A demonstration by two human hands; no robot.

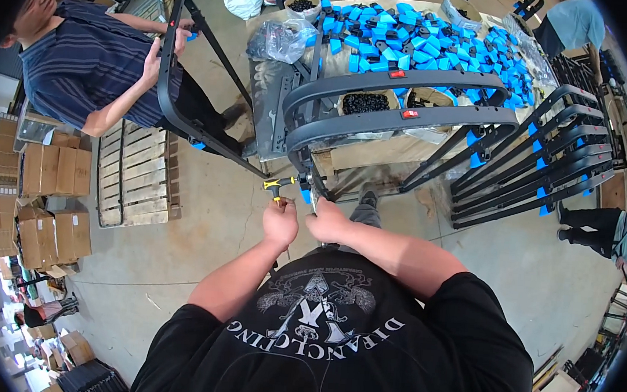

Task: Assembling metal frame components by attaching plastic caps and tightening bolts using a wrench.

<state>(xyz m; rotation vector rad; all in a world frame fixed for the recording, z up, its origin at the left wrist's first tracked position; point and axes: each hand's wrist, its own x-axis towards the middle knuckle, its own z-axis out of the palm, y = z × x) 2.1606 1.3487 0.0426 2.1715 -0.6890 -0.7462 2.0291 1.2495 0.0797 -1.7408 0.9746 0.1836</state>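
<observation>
At the far left, stacked cardboard boxes (48, 197) stood on a bare concrete floor (200, 239), with a wooden pallet (138, 175) just beside them. Above the pallet a co-worker in a striped shirt (88, 68) gripped a dark metal frame (171, 89) with both hands.

Near the middle, the person's left hand (280, 223) was clenched around a yellow-and-black handled tool (276, 187), its tip pointing toward the lower end of 2 curved dark frames (402, 100). The right hand (328, 223), just beside the left, was closed on that lower end of the frames, which rose from the hands and arched over the table's near edge.

Behind them the table (376, 146) carried a heap of blue plastic parts (421, 39), a clear bag (282, 39) and bowls of small black pieces (365, 103). To the right, a row of finished black frames (545, 155) with blue fittings leaned together on the floor, and another person's legs (591, 218) showed at the edge.
</observation>
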